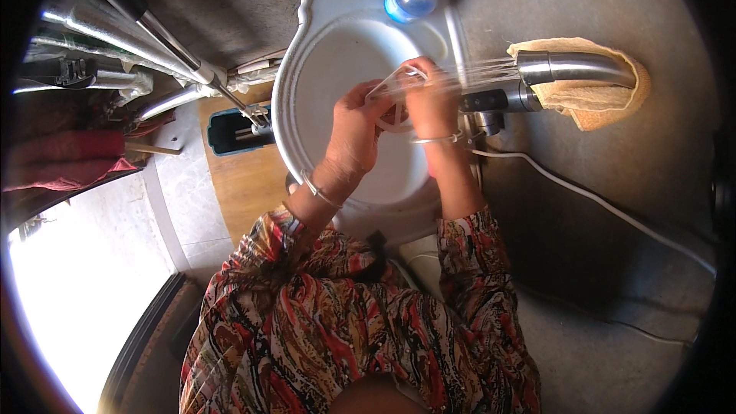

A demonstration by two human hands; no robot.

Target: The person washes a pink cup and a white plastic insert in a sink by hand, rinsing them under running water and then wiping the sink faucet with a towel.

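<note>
Over a white ceramic washbasin point(313, 77), both hands hold a thin, translucent white plastic piece point(398, 118) with a rounded lower edge and an inner bar. Its exact kind is unclear, since fingers cover much of it. My left hand point(353, 129) grips its left side. On its upper right is my right hand point(432, 100), blurred by motion. Water point(489, 73) sprays from a brushed metal faucet point(560, 66) on the right onto the right hand and the piece. A pump bottle of blue liquid point(409, 1) stands on the basin's far rim.
A yellowish cloth point(583, 115) is draped around the faucet. Below it, a white cable or hose point(566, 184) runs rightward. Left of the basin are a dark green plastic container point(217, 137), a metal pole point(169, 40) and red fabric point(69, 155). Bright light fills an opening point(86, 310) at lower left.
</note>
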